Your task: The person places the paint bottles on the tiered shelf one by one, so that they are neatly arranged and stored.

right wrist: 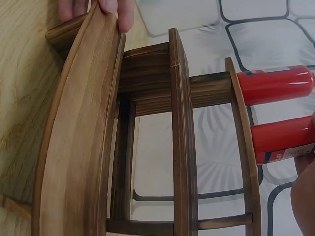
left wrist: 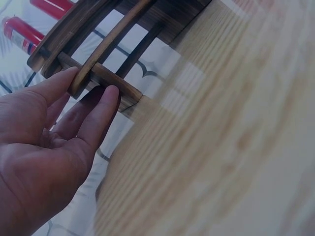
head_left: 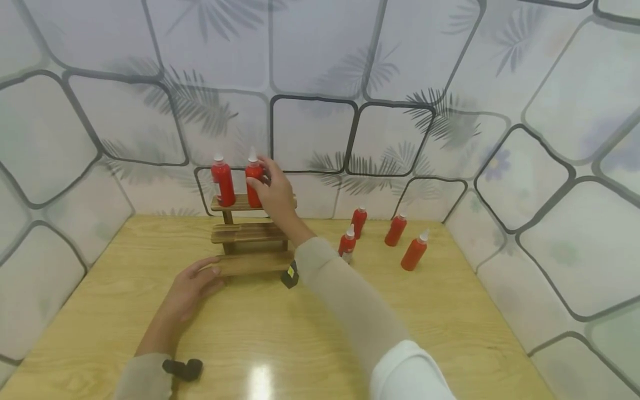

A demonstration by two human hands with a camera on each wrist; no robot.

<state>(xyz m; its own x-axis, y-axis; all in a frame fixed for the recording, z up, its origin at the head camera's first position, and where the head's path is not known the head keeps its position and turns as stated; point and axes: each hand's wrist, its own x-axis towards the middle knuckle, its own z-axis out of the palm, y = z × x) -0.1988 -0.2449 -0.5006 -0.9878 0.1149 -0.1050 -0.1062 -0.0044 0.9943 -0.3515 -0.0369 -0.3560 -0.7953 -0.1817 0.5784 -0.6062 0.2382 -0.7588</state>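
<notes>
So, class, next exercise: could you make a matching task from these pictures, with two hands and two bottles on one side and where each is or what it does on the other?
1. Left hand
2. Right hand
3. Leftmost bottle
4. Rightmost bottle

A. Rests on the tabletop
B. Holds a red bottle
C. Stands on the top shelf, untouched
D. Grips the lowest shelf at its end

Pairs: 1-D, 2-B, 3-C, 4-A

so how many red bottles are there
6: on the top shelf, the left bottle and right bottle; on the table, left to right, the first bottle, second bottle, third bottle and fourth bottle. The right sleeve may hide more.
</notes>
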